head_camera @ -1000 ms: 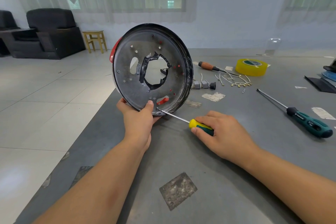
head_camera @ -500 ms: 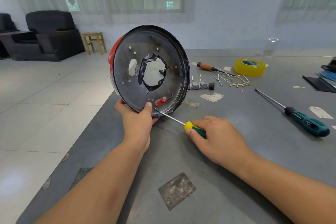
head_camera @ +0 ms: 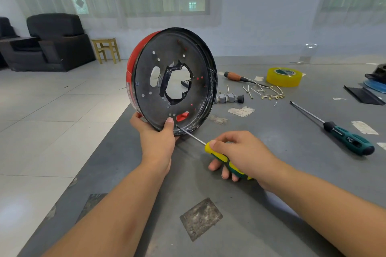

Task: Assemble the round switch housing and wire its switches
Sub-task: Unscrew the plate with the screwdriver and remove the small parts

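Your left hand (head_camera: 155, 141) gripped round housing (head_camera: 173, 79) on edge at counter (head_camera: 271, 162) corner — thumb on rim. Right hand (head_camera: 242, 155) fingers wrapped screwdriver (head_camera: 219, 155), tip at lower rim screw. Step appeared: fastening plate. Next — likely steady axial pressure, no slipping.

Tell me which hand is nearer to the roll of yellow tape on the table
Right. The right hand, gripping the yellow-green screwdriver, lies below-left of the yellow tape; the left hand, holding the round housing, is farther left.
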